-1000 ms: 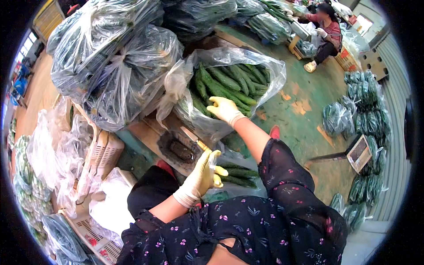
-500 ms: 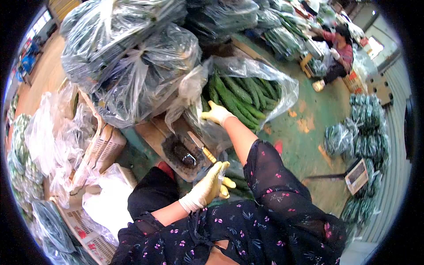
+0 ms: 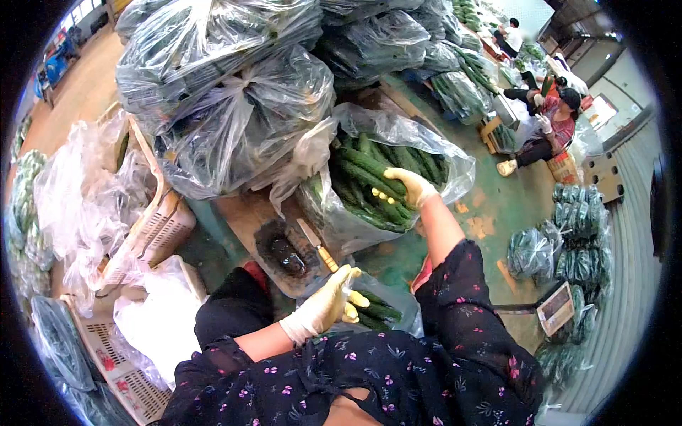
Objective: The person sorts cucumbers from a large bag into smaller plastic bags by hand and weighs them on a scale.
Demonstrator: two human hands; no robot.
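My right hand, in a pale yellow glove, is closed around a dark green cucumber at the top of a large open plastic bag. Several more cucumbers fill that bag. Near my lap, my gloved left hand pinches the edge of a smaller clear plastic bag. Cucumbers lie inside this smaller bag. A knife with a light handle rests on the board just beyond my left hand.
Full plastic bags are piled ahead on the left. Plastic crates stand at left, with loose clear bags over them. A scale display and stacked bagged vegetables are at right. A seated person works farther back.
My right hand has moved right from the big bag's near left edge and closed on a cucumber. My left hand stays low with the small bag, whose cucumbers now show more.
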